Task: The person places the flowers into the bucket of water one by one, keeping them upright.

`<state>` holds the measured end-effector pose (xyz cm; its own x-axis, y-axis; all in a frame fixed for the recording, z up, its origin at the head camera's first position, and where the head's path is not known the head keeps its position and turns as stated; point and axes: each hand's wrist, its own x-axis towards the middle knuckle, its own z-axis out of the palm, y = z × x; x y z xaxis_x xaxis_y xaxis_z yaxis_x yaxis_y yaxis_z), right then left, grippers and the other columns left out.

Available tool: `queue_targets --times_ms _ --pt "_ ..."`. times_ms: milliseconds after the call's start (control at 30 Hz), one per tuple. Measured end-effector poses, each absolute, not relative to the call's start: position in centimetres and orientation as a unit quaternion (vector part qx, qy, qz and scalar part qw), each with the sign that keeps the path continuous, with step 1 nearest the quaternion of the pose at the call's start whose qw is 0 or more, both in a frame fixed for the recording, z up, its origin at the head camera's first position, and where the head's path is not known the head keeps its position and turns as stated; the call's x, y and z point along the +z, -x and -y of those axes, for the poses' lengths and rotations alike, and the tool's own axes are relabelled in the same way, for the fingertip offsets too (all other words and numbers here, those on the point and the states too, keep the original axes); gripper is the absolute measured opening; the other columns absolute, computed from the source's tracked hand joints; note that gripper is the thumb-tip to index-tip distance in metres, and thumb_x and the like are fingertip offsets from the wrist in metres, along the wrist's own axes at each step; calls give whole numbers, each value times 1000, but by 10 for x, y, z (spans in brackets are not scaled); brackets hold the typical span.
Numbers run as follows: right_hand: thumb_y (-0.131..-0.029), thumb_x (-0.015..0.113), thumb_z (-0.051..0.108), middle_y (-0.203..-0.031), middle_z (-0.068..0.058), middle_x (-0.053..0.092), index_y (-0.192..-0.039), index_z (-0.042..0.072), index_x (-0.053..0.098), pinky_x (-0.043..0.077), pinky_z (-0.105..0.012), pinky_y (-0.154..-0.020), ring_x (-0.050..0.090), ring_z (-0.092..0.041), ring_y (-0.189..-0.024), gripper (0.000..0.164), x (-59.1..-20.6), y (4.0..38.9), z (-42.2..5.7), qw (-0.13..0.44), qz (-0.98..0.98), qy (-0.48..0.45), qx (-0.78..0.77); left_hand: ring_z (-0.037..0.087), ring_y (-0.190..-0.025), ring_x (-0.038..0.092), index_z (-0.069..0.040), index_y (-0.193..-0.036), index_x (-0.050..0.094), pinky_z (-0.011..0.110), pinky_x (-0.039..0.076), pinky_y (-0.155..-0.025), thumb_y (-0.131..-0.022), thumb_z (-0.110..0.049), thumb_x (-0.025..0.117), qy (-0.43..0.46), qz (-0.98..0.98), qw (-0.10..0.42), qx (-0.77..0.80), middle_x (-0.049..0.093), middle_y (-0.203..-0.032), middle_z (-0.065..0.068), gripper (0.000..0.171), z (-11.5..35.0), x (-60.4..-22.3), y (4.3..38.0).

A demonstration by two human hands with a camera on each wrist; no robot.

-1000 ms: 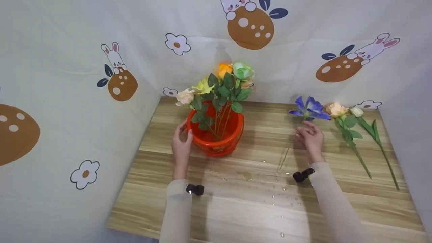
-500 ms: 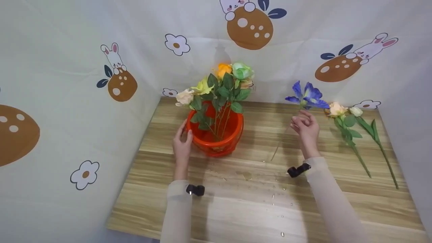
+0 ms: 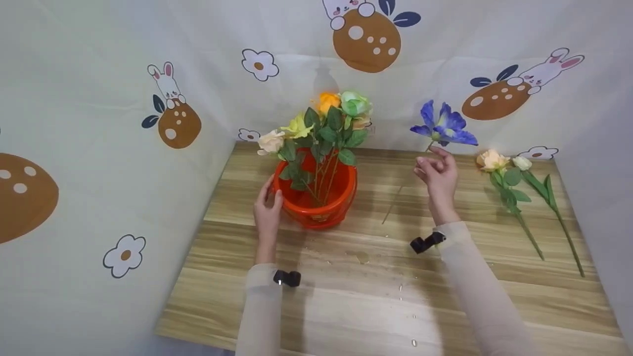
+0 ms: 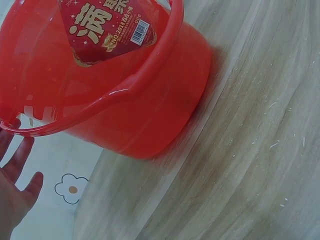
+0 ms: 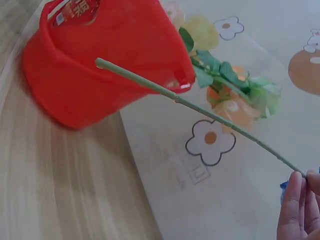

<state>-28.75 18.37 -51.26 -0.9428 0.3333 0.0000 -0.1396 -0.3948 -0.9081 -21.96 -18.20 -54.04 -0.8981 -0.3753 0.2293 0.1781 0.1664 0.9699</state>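
My left hand [image 3: 267, 212] touches the left side of an orange-red plastic bucket [image 3: 319, 211] with its fingertips. In the left wrist view its fingers reach the rim near the handle [image 4: 115, 95], and the thumb stands apart. Several artificial flowers lean in the bucket, among them an orange bloom [image 3: 328, 102] and a green one [image 3: 355, 104]. To the bucket's right, my right hand [image 3: 440, 178] pinches an artificial blue flower [image 3: 447, 129] by the stem just under its bloom. Its long bare stem [image 5: 200, 110] slants down toward the bucket, the cut end outside it.
A peach rose [image 3: 493, 160] and a white tulip [image 3: 522, 163] lie on the wooden table [image 3: 217, 296] at right. Water drops [image 3: 363, 257] dot its middle. Patterned white cloth [image 3: 292, 29] hangs behind and at both sides.
My right hand has lifted the blue flower and carried it leftward, nearer the bucket. My left hand has stayed at the bucket's side.
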Motion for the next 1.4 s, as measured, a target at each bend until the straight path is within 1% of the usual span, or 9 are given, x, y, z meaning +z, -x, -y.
queue_targets --times_ms 133,367,467,567,733,800,867,1100,1400 --pt "-89 69 -1 -77 3 71 -115 10 60 60 -23 -66 69 -11 -72 30 -504 289 -174 146 518 74 840 32 -131 55 5 -138 55 32 43 -113 -95 -4 60 -69 731 211 -646 59 -140 21 44 183 -541 219" --pt "-90 68 -3 -77 3 71 -113 13 61 61 -24 -65 69 -13 -73 29 -492 292 -159 150 518 45 841 36 -134 52 5 -138 54 45 39 -117 -95 -4 59 -66 728 208 -650 56 -142 23 44 182 -540 219" --pt "-90 67 -5 -77 2 71 -113 13 60 61 -24 -65 68 -12 -72 30 -488 295 -152 153 513 33 844 37 -133 52 6 -138 54 47 39 -117 -95 -3 59 -65 732 212 -644 56 -142 24 44 182 -539 219" --pt "-90 67 -5 -78 1 71 -114 12 60 61 -25 -65 69 -12 -71 30 -483 297 -146 154 506 22 848 35 -132 53 5 -138 55 43 41 -116 -95 -4 59 -63 735 213 -641 57 -142 23 44 181 -539 219" --pt "-89 68 -3 -78 1 70 -114 13 59 60 -25 -64 69 -12 -70 31 -475 300 -135 158 497 5 853 31 -132 54 4 -139 54 27 43 -112 -96 -5 59 -56 731 212 -646 57 -143 21 45 182 -539 218" --pt "-89 69 -3 -78 1 70 -114 13 59 60 -24 -64 69 -12 -70 32 -473 301 -130 160 496 0 853 31 -132 54 5 -139 54 23 42 -110 -96 -5 59 -56 731 214 -646 57 -142 22 44 181 -540 218" --pt "-88 69 -4 -78 2 70 -113 13 58 61 -25 -64 69 -11 -69 32 -472 301 -125 160 496 -2 853 32 -131 54 6 -139 54 25 42 -111 -96 -5 59 -55 732 214 -644 57 -142 22 44 181 -540 218" --pt "-89 67 -6 -78 1 68 -113 13 57 61 -26 -66 68 -12 -69 33 -470 302 -107 158 499 -8 852 35 -132 53 6 -138 54 44 40 -116 -96 -3 59 -62 729 217 -646 57 -141 24 43 181 -538 218" --pt "-88 66 -9 -79 -1 68 -113 12 57 60 -28 -64 68 -15 -70 33 -464 306 -84 170 471 -23 865 34 -131 54 5 -138 55 44 42 -115 -96 -3 59 -68 732 210 -645 57 -141 23 43 181 -539 218"
